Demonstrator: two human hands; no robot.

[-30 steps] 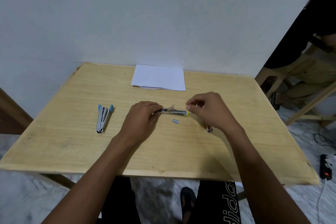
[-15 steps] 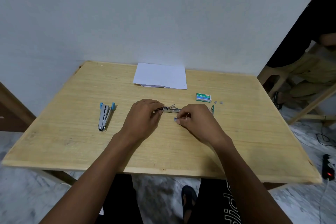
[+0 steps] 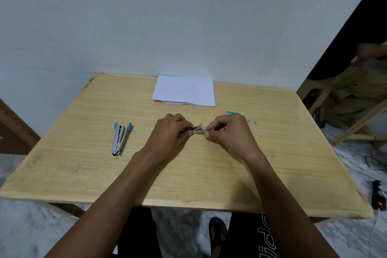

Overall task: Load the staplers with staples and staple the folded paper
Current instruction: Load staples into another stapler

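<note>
Working the open stapler [image 3: 196,129].
My left hand [image 3: 169,132] grips one end; my right hand [image 3: 229,132] pinches the other.

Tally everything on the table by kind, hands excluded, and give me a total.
Staplers: 2, the blue stapler and the metal stapler held by left hand and right hand
Folded paper: 1
Staple box: 1
Loose staple bits: 2
Total: 6

1. Table [image 3: 83,174]: pale wood, matt, fine grain showing.
2. Paper [image 3: 184,90], at the table's far edge: white, smooth, matt.
3. Stapler [image 3: 119,140], on the table's left: shiny metal, blue plastic tips.
4. Held stapler [image 3: 198,130], mid-table: bright bare metal.
</note>
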